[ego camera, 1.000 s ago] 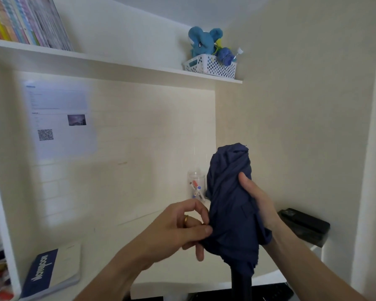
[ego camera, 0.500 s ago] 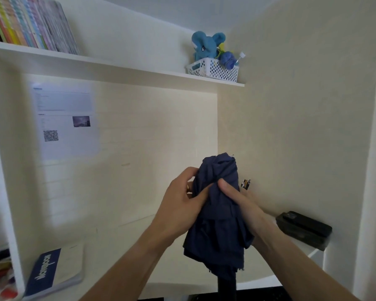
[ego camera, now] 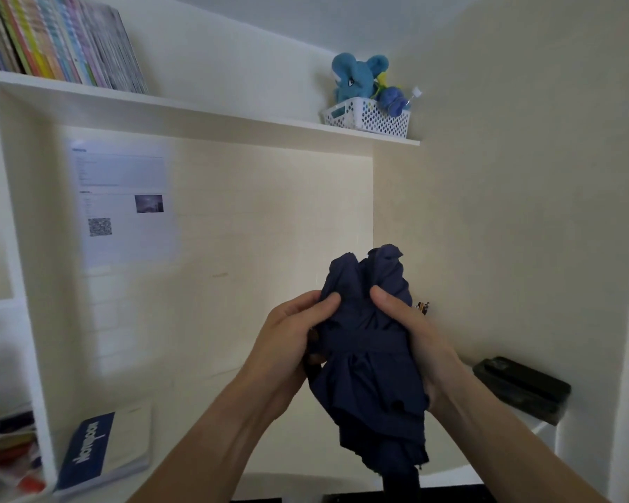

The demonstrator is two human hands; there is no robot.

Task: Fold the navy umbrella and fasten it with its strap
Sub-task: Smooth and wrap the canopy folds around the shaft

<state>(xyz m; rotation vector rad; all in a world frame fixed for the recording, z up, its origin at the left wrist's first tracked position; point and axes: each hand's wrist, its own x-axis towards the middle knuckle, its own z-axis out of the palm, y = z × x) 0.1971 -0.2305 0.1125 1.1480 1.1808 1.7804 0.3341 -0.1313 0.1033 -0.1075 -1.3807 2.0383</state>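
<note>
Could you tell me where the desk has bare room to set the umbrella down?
The white desk is bare between the blue-and-white notebook at left and the black case at right. The left cubby is crowded.

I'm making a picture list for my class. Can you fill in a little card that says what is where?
held thing: navy umbrella, bunched, upright in the air above the desk
strap: a band crosses the fabric; whether it is fastened cannot be told
left hand: grips the umbrella's left side
right hand: grips its right side
desk: notebook at left, black case at right
shelf: books, white basket with blue plush toy
wall: printed sheet
</note>
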